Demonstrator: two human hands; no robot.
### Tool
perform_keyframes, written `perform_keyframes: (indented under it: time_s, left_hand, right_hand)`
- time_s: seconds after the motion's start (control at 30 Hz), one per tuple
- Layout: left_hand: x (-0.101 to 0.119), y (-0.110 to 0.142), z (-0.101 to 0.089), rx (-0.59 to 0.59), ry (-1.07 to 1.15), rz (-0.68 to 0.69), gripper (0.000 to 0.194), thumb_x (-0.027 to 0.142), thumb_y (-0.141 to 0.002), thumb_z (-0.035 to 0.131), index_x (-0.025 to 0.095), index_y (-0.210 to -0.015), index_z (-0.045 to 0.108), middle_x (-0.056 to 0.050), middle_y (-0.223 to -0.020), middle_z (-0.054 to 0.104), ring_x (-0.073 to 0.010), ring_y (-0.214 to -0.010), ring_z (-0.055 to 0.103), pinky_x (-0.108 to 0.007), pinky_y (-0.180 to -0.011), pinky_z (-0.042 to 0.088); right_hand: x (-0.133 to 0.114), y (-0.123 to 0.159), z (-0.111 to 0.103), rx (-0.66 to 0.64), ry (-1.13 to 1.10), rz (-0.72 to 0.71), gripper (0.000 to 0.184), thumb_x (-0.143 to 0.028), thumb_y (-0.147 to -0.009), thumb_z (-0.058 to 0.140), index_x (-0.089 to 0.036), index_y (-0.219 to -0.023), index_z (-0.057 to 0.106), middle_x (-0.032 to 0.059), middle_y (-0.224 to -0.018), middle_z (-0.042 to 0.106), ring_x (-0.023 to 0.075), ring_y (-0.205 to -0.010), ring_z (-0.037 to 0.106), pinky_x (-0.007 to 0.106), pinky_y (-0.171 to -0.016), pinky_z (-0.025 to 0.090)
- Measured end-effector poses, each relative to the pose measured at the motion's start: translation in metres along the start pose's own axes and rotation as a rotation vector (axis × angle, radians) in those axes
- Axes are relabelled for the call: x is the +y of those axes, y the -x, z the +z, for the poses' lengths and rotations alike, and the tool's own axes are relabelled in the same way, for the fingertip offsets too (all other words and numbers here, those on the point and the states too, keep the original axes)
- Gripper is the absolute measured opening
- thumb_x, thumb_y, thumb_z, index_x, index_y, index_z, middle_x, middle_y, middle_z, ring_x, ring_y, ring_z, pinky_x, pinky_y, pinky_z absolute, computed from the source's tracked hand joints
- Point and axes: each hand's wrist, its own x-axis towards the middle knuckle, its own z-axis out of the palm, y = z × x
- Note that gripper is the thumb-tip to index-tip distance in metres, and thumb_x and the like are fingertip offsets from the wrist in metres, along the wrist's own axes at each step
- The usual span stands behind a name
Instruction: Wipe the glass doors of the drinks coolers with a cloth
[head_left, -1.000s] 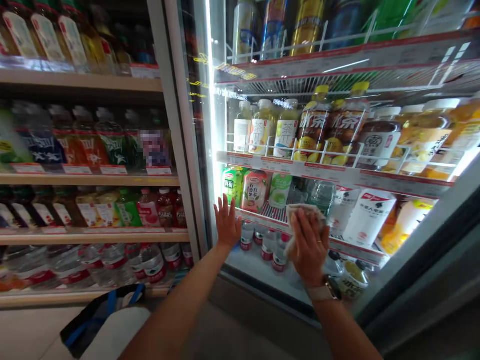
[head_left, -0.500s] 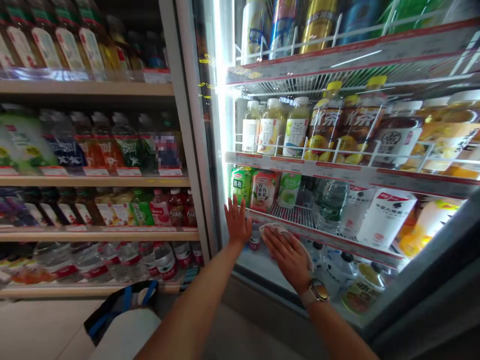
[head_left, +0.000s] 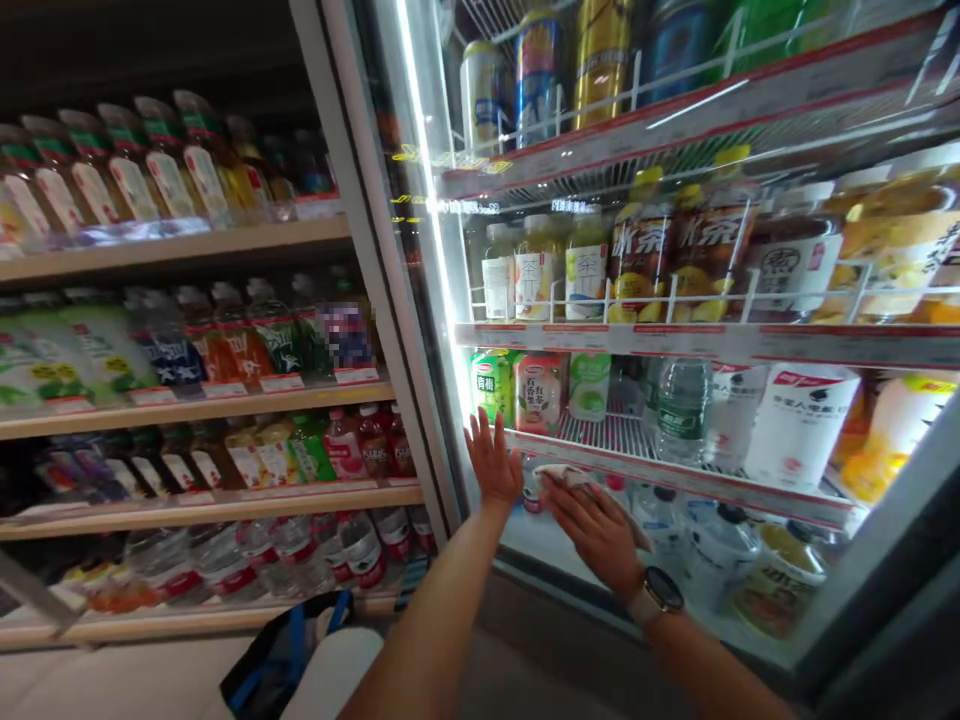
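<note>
Fingers spread, my left hand [head_left: 493, 462] lies flat against the glass door [head_left: 525, 545] of a lit drinks cooler, in front of the green carton [head_left: 491, 380]. To its right, my right hand [head_left: 596, 530] presses a pale cloth [head_left: 559, 474] onto the glass, fingers together over it. Part of the cloth is hidden under the palm. A watch [head_left: 663, 590] sits on my right wrist. Behind the glass near my hands stand a red carton [head_left: 538, 392], a green-labelled bottle [head_left: 589, 385] and a clear water bottle [head_left: 681, 410].
Left of the cooler, wooden shelves [head_left: 187, 520] hold rows of bottled drinks. A dark bag with blue straps [head_left: 281, 655] is on the floor at lower left. The cooler's dark door frame [head_left: 885, 560] runs along the right.
The view has shifted, so the shelves sit lower and further right. My left hand stays spread on the glass; my right hand keeps the cloth against it, nearly unchanged in place.
</note>
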Motion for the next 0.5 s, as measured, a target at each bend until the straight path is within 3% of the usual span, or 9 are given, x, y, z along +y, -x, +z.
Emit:
perform_keyframes:
  time_s: [0.13, 0.27, 0.37, 0.5]
  left_hand:
    - [0.001, -0.003, -0.003, 0.003, 0.000, 0.012, 0.061, 0.033, -0.098, 0.029, 0.020, -0.155, 0.009, -0.010, -0.163, 0.006, -0.0277, -0.150, 0.004, -0.055, -0.121, 0.012]
    - [-0.002, -0.002, -0.001, 0.007, 0.026, 0.016, 0.060, 0.035, -0.099, 0.028, 0.019, -0.155, 0.011, -0.009, -0.163, 0.004, -0.0274, -0.150, 0.002, -0.055, -0.122, 0.009]
    - [-0.003, 0.000, 0.001, -0.011, 0.071, -0.007, 0.060, 0.038, -0.100, 0.027, 0.020, -0.155, 0.012, -0.009, -0.164, 0.004, -0.0295, -0.150, 0.001, -0.057, -0.121, 0.006]
    - [-0.001, 0.000, -0.001, -0.061, 0.105, -0.035, 0.060, 0.039, -0.100, 0.026, 0.021, -0.155, 0.012, -0.008, -0.164, -0.001, -0.0310, -0.150, -0.002, -0.054, -0.122, 0.001]
  right_hand:
    - [0.012, -0.015, -0.009, 0.004, 0.017, -0.023, 0.052, -0.001, -0.092, 0.037, -0.023, -0.137, 0.052, -0.0010, -0.136, 0.060, 0.0111, -0.129, 0.051, 0.035, -0.121, 0.020]
    - [0.034, -0.042, -0.028, 0.191, 0.097, 0.220, 0.056, -0.006, -0.092, 0.041, -0.025, -0.145, 0.042, 0.0029, -0.135, 0.061, 0.0157, -0.135, 0.045, 0.041, -0.121, 0.019]
    - [0.033, -0.049, -0.028, 0.267, 0.142, 0.350, 0.057, -0.009, -0.092, 0.042, -0.026, -0.145, 0.042, 0.0048, -0.136, 0.060, 0.0183, -0.135, 0.046, 0.043, -0.120, 0.020]
    - [0.011, -0.028, -0.005, 0.128, 0.048, 0.208, 0.052, -0.007, -0.093, 0.042, -0.027, -0.141, 0.048, 0.0026, -0.137, 0.060, 0.0143, -0.127, 0.053, 0.037, -0.117, 0.026]
